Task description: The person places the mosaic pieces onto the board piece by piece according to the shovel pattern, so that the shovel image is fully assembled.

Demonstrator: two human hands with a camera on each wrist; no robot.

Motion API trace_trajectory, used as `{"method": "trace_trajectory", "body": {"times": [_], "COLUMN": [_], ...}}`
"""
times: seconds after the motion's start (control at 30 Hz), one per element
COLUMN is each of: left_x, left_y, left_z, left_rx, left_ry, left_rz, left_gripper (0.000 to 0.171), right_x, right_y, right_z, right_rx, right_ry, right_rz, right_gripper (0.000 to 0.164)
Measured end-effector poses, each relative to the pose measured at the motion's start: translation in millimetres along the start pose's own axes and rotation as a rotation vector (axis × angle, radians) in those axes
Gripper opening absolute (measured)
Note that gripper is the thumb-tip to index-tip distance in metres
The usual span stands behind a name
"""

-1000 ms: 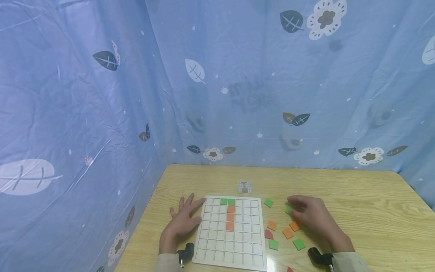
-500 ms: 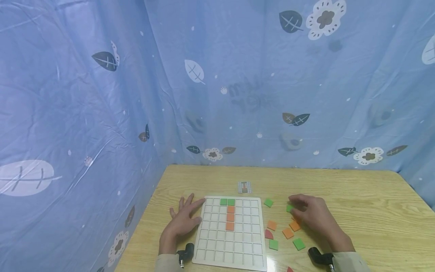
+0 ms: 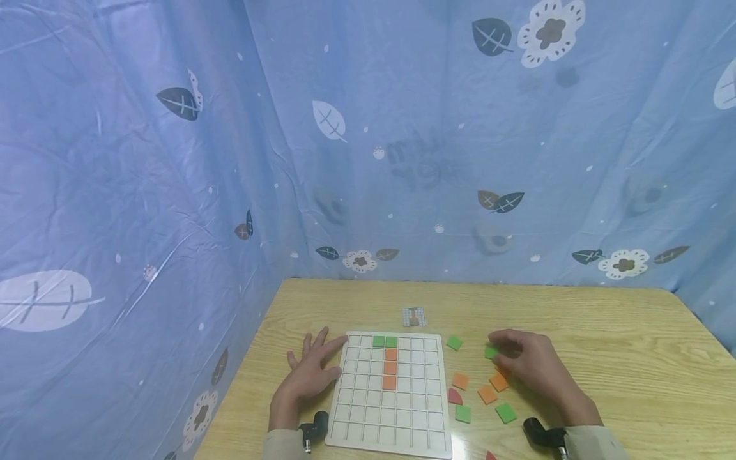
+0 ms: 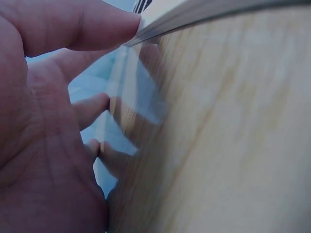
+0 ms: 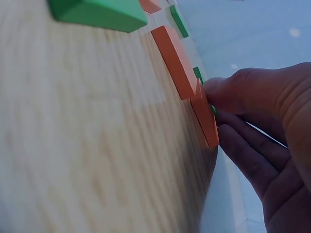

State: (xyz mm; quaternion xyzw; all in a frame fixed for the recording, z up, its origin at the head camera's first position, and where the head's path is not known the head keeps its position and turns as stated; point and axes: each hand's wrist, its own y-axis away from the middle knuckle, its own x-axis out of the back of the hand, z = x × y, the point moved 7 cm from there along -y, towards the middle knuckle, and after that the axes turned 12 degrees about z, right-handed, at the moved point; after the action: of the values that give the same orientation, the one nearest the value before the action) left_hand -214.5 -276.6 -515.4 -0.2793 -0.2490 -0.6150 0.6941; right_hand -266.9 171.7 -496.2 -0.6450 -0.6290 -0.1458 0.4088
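Observation:
My left hand [image 3: 310, 374] lies spread at the left edge of a white grid board [image 3: 359, 415], its index finger and thumb touching the rim. In the left wrist view the thumb [image 4: 97, 24] meets the board's side. On the board, two green square tiles [image 3: 384, 342] sit in the top row, with a column of orange tiles [image 3: 390, 367] below the right one. Right of the board, my right hand [image 3: 531, 364] pinches a small green tile [image 3: 490, 352] between thumb and fingers. In the right wrist view an orange tile [image 5: 204, 114] partly hides that green tile.
Loose tiles lie between board and right hand: orange [image 3: 487, 394], green [image 3: 506, 413] and a red quarter-round piece [image 3: 455, 396]. Another green tile [image 3: 454, 343] lies near the board's top right corner. A small pattern card [image 3: 414, 317] sits behind the board. Blue curtains [image 3: 402, 160] enclose the table.
My right hand has shifted slightly away and to the right, and the green tile at its fingertips has moved a little with it. The left hand and the board stay in place.

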Motion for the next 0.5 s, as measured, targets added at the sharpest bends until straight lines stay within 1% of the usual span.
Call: {"method": "trace_trajectory", "body": {"times": [0.27,0.5], "left_x": [-0.7,-0.3], "left_y": [-0.6,-0.4], "left_z": [-1.4,0.1], "left_rx": [-0.003,-0.010], "left_ry": [-0.017,-0.006], "left_rz": [0.000,0.000], "left_gripper": [0.070,0.071], "right_x": [-0.6,0.9], "right_y": [-0.1,-0.1], "right_z": [0.7,-0.2], "right_rx": [0.003,0.010], "right_ry": [-0.002,-0.002], "right_rz": [-0.002,0.005], "right_gripper": [0.034,0.034]}}
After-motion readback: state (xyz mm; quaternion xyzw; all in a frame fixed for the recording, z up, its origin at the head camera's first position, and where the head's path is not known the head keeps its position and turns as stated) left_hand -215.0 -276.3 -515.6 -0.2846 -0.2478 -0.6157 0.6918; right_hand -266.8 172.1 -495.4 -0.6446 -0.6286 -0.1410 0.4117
